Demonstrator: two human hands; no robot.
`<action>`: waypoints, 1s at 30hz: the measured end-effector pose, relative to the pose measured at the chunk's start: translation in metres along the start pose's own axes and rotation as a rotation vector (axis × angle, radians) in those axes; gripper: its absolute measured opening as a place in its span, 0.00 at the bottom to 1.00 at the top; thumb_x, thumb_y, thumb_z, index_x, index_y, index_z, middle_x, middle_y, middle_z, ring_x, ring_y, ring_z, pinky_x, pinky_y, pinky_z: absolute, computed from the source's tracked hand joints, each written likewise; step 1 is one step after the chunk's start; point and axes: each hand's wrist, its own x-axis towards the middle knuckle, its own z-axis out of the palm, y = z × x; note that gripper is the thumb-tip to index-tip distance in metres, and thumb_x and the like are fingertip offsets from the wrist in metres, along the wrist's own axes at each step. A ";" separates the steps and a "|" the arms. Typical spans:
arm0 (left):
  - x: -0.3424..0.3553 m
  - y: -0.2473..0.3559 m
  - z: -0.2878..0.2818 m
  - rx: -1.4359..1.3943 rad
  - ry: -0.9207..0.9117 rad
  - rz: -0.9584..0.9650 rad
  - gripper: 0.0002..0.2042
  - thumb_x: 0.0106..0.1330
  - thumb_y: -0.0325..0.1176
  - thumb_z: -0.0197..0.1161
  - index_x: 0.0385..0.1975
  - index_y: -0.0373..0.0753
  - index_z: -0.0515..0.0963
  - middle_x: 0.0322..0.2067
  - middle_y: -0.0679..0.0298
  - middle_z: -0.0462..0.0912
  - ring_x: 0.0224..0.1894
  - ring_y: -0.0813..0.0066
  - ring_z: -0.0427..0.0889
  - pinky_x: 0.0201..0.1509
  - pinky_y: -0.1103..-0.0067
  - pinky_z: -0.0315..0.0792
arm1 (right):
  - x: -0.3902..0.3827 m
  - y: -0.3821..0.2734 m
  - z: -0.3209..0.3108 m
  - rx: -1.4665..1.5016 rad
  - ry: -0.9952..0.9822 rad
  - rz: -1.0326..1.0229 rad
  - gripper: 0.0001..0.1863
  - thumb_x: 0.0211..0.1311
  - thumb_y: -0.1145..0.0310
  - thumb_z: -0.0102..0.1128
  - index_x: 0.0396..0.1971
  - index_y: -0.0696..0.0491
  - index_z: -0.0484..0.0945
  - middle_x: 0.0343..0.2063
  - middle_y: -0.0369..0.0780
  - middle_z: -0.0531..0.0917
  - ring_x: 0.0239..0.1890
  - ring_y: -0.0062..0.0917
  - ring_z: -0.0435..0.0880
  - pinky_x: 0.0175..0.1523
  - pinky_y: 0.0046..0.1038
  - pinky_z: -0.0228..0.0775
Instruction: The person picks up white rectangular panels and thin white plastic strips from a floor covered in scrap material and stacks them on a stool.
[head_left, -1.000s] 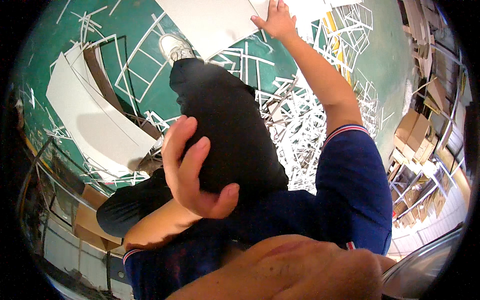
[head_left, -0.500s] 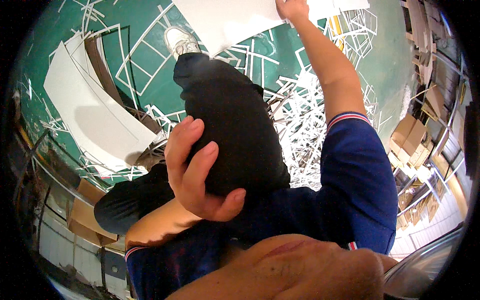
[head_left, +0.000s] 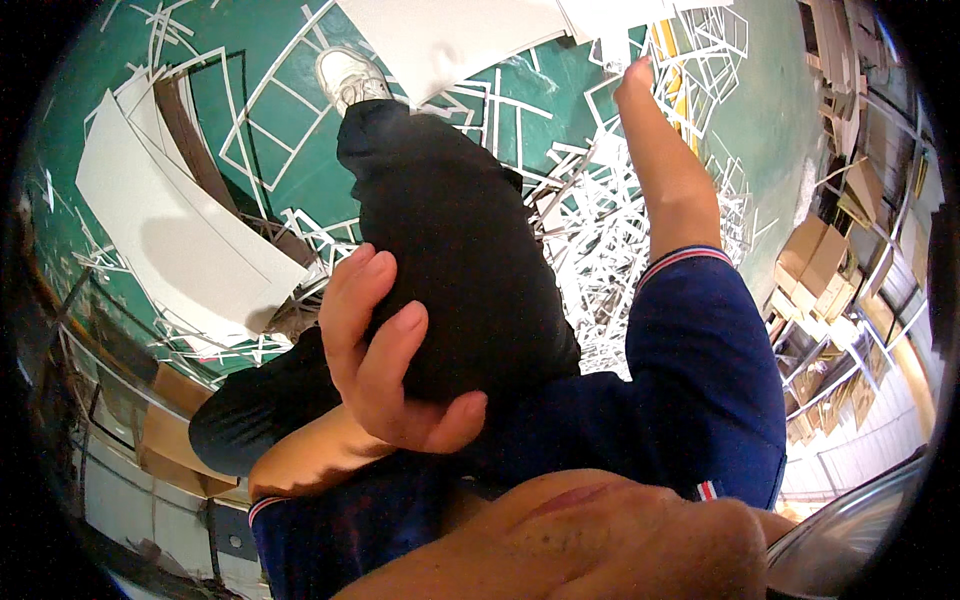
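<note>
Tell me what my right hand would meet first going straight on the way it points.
Probably the bright white sheet ahead of the right hand; depth is unclear, so the hand might pass above it.

Around you, what looks like a workshop, green floor (head_left: 765, 125) underfoot, narrow white strips (head_left: 600, 245) heaped in a tangle to your right, large pale sheets (head_left: 450, 35) lying flat ahead, brown cardboard boxes (head_left: 812, 252) stacked at the side.

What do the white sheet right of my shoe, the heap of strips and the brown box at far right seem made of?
White sheet: probably paperboard, though thin plastic is possible; smooth, with straight edges.
Strips: likely the same, matte white; flat and narrow.
Brown box: apparently cardboard, dull; tan panels meet at folds.
</note>
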 end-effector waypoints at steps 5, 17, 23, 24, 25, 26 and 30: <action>-0.002 0.002 -0.004 0.009 -0.058 -0.014 0.29 0.48 0.45 0.59 0.48 0.34 0.64 0.51 0.39 0.63 0.52 0.43 0.66 0.53 0.57 0.62 | 0.000 -0.054 0.007 0.802 -0.247 -0.004 0.44 0.52 0.30 0.31 0.62 0.48 0.51 0.59 0.44 0.60 0.58 0.39 0.61 0.61 0.49 0.48; -0.007 0.004 0.000 0.017 -0.015 -0.029 0.30 0.46 0.43 0.60 0.48 0.34 0.63 0.51 0.39 0.62 0.51 0.41 0.65 0.52 0.56 0.61 | -0.009 -0.110 0.043 0.997 -0.711 -0.016 0.33 0.60 0.49 0.46 0.55 0.62 0.61 0.52 0.51 0.69 0.55 0.36 0.69 0.57 0.36 0.61; 0.008 0.002 0.011 -0.034 0.073 -0.010 0.27 0.45 0.41 0.61 0.44 0.31 0.70 0.48 0.39 0.67 0.49 0.44 0.69 0.53 0.59 0.63 | 0.000 -0.086 0.036 -0.006 -0.056 -0.179 0.39 0.51 0.44 0.53 0.57 0.56 0.58 0.55 0.46 0.67 0.59 0.39 0.63 0.57 0.43 0.58; 0.009 0.003 0.011 -0.027 0.095 -0.007 0.27 0.45 0.41 0.61 0.44 0.31 0.70 0.48 0.39 0.67 0.49 0.44 0.69 0.53 0.59 0.63 | -0.015 -0.090 0.036 -0.209 0.129 -0.335 0.38 0.51 0.46 0.53 0.56 0.57 0.59 0.55 0.47 0.66 0.59 0.39 0.62 0.57 0.42 0.58; 0.009 0.004 0.010 0.004 0.089 -0.027 0.27 0.45 0.41 0.61 0.44 0.31 0.69 0.48 0.40 0.67 0.49 0.44 0.69 0.52 0.60 0.63 | -0.032 -0.093 0.039 -0.430 0.351 -0.450 0.37 0.51 0.47 0.53 0.55 0.58 0.61 0.55 0.49 0.66 0.59 0.39 0.62 0.58 0.42 0.58; 0.008 0.004 0.010 0.037 0.086 -0.049 0.27 0.45 0.41 0.61 0.44 0.31 0.69 0.48 0.40 0.67 0.50 0.44 0.69 0.52 0.60 0.63 | -0.035 -0.093 0.048 -0.509 0.522 -0.647 0.34 0.53 0.49 0.51 0.53 0.60 0.64 0.55 0.49 0.66 0.58 0.39 0.62 0.57 0.42 0.58; -0.002 0.002 0.001 0.082 0.185 -0.091 0.27 0.44 0.41 0.61 0.45 0.31 0.70 0.49 0.42 0.67 0.50 0.45 0.69 0.52 0.61 0.64 | -0.061 -0.129 0.094 -0.583 0.381 -1.092 0.42 0.49 0.47 0.52 0.58 0.59 0.56 0.60 0.51 0.57 0.63 0.40 0.55 0.63 0.40 0.50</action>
